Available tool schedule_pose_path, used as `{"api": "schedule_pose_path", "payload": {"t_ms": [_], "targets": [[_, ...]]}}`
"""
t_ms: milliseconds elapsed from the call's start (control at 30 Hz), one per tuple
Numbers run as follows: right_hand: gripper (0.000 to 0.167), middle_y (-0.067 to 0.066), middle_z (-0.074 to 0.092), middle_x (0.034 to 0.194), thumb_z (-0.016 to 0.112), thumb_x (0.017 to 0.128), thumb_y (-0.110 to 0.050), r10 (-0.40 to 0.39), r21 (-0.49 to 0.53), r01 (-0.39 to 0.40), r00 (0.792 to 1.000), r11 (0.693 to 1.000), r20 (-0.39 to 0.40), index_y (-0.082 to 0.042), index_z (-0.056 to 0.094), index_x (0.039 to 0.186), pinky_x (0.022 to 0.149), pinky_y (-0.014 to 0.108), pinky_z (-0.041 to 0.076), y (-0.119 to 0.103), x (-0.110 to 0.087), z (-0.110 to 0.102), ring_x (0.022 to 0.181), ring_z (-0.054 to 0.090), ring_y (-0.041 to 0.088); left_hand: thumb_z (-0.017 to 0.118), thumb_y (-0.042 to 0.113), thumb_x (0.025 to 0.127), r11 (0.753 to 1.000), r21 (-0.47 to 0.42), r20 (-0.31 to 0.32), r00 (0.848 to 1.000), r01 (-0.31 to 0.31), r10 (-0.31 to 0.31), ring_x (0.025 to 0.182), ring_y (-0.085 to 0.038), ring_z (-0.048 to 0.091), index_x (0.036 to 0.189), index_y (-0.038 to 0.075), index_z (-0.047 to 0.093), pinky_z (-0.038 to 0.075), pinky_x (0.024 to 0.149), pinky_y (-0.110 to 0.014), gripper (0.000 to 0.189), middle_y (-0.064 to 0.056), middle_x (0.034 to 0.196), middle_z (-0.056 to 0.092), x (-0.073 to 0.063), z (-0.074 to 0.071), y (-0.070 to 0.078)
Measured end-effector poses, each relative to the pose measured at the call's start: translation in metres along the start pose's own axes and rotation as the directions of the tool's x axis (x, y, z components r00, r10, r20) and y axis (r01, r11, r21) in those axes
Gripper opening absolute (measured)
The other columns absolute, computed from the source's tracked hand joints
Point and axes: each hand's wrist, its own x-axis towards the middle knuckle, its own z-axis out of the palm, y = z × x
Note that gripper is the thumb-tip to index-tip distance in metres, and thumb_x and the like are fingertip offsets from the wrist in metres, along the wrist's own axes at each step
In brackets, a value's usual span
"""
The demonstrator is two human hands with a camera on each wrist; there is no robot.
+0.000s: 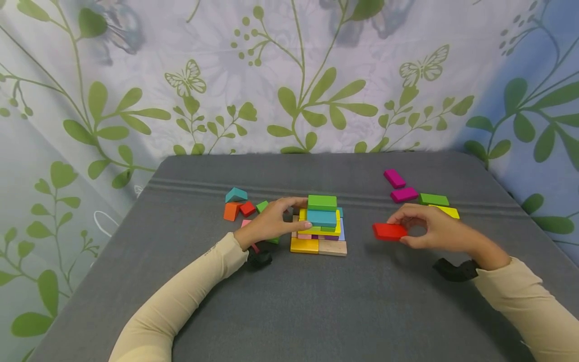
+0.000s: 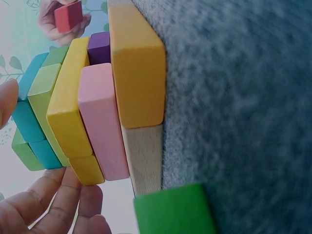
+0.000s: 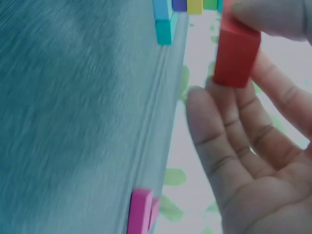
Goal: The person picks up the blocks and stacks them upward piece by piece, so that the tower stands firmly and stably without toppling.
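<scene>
Leaf-and-butterfly-patterned curtain (image 1: 271,75) behind a gray cloth-covered table (image 1: 316,311). Multicolored block tower (image 1: 322,219) stands near center, topped by a green block (image 1: 322,202). Left hand (image 1: 273,218), thumb and fingers spread wide, reaches around its upper layers; fingertips touch the far side. Right hand (image 1: 429,227) pinches a red rectangular block (image 1: 387,232) above the table, right of the tower. Two magenta blocks (image 1: 404,195) lie beyond.

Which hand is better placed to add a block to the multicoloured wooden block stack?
Probably your right hand: its fingers hold a red, oblong, wooden-looking block right of the stack, while your left hand is around the stack's left side.
</scene>
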Motion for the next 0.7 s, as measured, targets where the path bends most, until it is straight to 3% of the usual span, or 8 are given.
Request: {"api": "schedule_pose_path", "payload": {"t_ms": [133, 367, 700], "targets": [[0.045, -0.003, 0.072, 0.114, 0.082, 0.084, 0.014, 0.011, -0.015, -0.011, 0.999, 1.0, -0.041, -0.007, 0.074, 0.123, 0.088, 0.014, 0.054, -0.008, 0.012, 0.008, 0.095, 0.065, 0.008, 0.077, 0.026, 0.102, 1.0, 0.001, -0.001, 1.0, 0.003, -0.003, 0.14, -0.031, 0.055, 0.16, 0.001, 0.05, 0.045, 0.116, -0.05, 0.068, -0.014, 0.155, 0.059, 0.0, 0.0, -0.001], [0.045, 0.0, 0.071, 0.11, 0.084, 0.084, 0.011, -0.024, -0.004, 0.024, 0.997, 1.0, -0.078, -0.007, 0.076, 0.124, 0.081, 0.025, 0.06, -0.021, 0.032, 0.019, 0.092, 0.066, 0.011, 0.077, 0.027, 0.103, 1.0, 0.0, 0.002, 1.0, 0.009, -0.009, 0.14, -0.032, 0.055, 0.16, 0.001, 0.049, 0.045, 0.116, -0.05, 0.068, -0.014, 0.156, 0.058, 0.0, 0.0, 0.0], [0.041, 0.007, 0.075, 0.111, 0.085, 0.081, 0.014, -0.046, 0.027, 0.051, 0.985, 0.998, -0.167, -0.003, 0.075, 0.117, 0.088, 0.019, 0.058, -0.03, 0.057, 0.038, 0.09, 0.068, 0.013, 0.076, 0.027, 0.103, 1.0, -0.01, 0.005, 1.0, 0.016, -0.016, 0.14, -0.031, 0.055, 0.161, 0.002, 0.049, 0.045, 0.116, -0.051, 0.068, -0.014, 0.156, 0.058, 0.0, 0.0, -0.002]]}}
